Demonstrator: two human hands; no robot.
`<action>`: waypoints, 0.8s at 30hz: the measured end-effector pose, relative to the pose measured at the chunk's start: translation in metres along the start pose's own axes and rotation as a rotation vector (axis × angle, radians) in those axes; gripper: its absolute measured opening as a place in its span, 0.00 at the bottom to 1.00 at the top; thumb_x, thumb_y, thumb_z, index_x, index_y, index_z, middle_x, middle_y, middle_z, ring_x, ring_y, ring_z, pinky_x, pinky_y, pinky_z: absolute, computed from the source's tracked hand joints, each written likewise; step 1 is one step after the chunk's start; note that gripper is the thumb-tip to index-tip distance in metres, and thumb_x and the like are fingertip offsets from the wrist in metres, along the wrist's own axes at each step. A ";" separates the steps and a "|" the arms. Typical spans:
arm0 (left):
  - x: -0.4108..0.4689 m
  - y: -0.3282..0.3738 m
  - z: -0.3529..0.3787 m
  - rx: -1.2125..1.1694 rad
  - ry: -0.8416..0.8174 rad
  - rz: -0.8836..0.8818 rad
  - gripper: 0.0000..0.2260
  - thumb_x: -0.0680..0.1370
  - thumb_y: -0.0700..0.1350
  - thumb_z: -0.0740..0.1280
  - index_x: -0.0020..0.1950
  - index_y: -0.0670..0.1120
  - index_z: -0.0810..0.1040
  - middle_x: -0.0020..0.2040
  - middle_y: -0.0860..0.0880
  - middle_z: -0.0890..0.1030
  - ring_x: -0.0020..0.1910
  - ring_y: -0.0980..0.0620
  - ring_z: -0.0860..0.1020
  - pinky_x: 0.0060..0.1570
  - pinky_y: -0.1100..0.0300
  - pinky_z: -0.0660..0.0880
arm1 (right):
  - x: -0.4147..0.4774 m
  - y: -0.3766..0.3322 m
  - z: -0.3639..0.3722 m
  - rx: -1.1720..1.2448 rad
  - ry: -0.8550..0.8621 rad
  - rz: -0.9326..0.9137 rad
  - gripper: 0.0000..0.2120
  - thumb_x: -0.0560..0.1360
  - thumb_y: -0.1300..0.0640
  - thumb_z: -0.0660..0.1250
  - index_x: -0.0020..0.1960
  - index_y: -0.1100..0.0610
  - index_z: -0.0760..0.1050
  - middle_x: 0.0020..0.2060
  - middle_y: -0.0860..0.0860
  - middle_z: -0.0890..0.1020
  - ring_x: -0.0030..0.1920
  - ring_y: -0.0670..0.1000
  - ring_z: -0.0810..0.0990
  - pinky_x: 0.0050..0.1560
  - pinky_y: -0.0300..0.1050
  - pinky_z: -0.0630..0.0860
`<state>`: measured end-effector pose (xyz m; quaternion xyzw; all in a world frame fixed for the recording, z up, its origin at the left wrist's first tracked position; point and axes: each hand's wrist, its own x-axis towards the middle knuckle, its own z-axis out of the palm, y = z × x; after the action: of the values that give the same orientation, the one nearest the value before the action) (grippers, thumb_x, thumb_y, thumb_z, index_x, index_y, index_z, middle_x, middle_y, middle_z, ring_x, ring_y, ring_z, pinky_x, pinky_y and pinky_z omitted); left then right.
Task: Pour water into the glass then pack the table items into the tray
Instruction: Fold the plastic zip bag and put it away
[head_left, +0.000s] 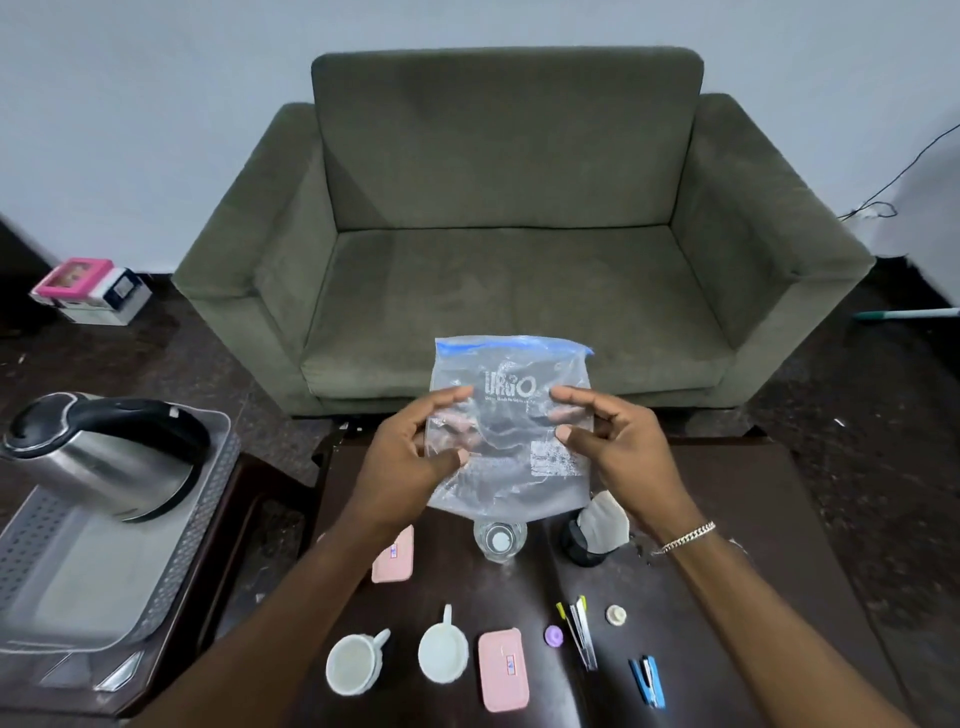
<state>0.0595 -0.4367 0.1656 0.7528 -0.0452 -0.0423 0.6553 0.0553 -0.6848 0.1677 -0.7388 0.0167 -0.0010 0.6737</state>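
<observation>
Head view: left hand (415, 441) and right hand (608, 441) both gripping clear zip bag (511, 415), held upright above glass (500, 540). Kettle (104, 457) lying in tray (171, 545), left of glass. Two cups (356, 665), pink cases (504, 670), tweezers (582, 631) nearer than glass on table (727, 519).

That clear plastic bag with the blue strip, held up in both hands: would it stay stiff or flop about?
Probably floppy: the plastic bag is thin, see-through and wrinkled, and its lower edge sags between the left hand and right hand. It looks empty, so likely very light. The glossy film may be somewhat slippery; both hands pinch it with thumbs and fingers.
</observation>
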 end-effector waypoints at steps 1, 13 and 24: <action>0.000 0.001 0.001 -0.008 0.012 -0.028 0.27 0.72 0.28 0.74 0.64 0.54 0.82 0.61 0.56 0.85 0.58 0.58 0.83 0.59 0.54 0.82 | 0.001 -0.001 -0.002 0.031 -0.010 0.030 0.23 0.73 0.73 0.73 0.64 0.56 0.81 0.56 0.51 0.87 0.59 0.51 0.84 0.63 0.51 0.80; 0.004 0.009 0.026 0.400 0.275 0.012 0.03 0.73 0.39 0.77 0.46 0.45 0.87 0.43 0.51 0.80 0.41 0.56 0.79 0.45 0.71 0.71 | 0.006 -0.007 -0.019 -0.425 0.101 -0.001 0.03 0.76 0.61 0.72 0.47 0.55 0.84 0.45 0.47 0.82 0.45 0.41 0.80 0.49 0.36 0.73; -0.013 0.014 0.028 0.165 0.297 0.115 0.17 0.78 0.42 0.74 0.56 0.56 0.67 0.47 0.55 0.83 0.43 0.56 0.84 0.44 0.63 0.79 | 0.009 -0.001 0.008 -0.272 0.159 -0.061 0.14 0.84 0.56 0.63 0.40 0.57 0.67 0.33 0.45 0.70 0.32 0.41 0.65 0.34 0.38 0.64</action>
<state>0.0426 -0.4642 0.1758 0.7983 0.0061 0.1108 0.5920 0.0649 -0.6769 0.1680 -0.8211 0.0476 -0.0778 0.5634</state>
